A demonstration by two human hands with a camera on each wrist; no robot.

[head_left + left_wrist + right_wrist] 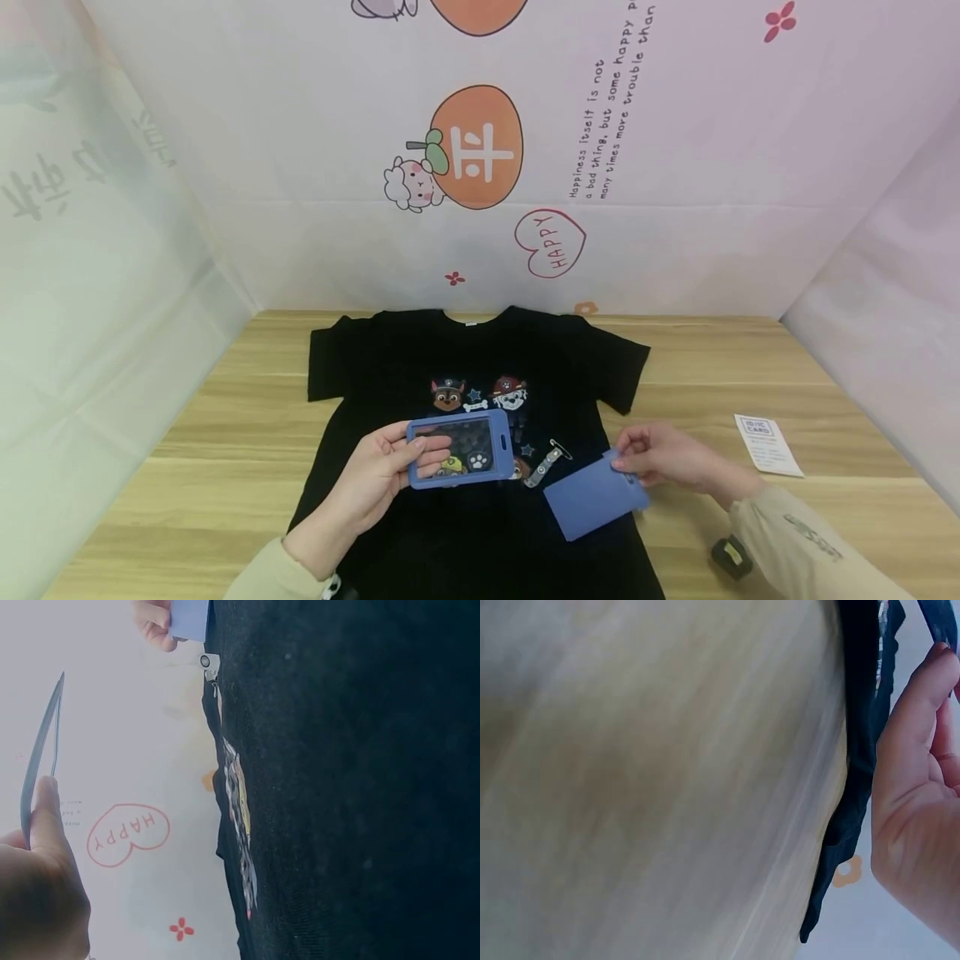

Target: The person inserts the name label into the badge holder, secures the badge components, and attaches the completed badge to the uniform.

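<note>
My left hand (375, 475) holds a blue ID card holder frame (501, 465) by its left end, with the thumb in front. Through its clear window show the fingers and part of the shirt print. In the left wrist view the holder (41, 757) appears edge-on. My right hand (667, 457) pinches a flat blue panel (592, 502) at its upper right corner, tilted over the shirt's right side. Between the two pieces lies a short clear strap with a metal clip (542, 471). Beneath everything is a black T-shirt (435, 542) with cartoon dogs printed on its chest.
A white printed card (768, 450) lies on the wooden table (217, 425) at the right. A small black object (731, 557) is beside the right sleeve. Behind the table hangs a pale printed cloth (300, 167), with more cloth at both sides.
</note>
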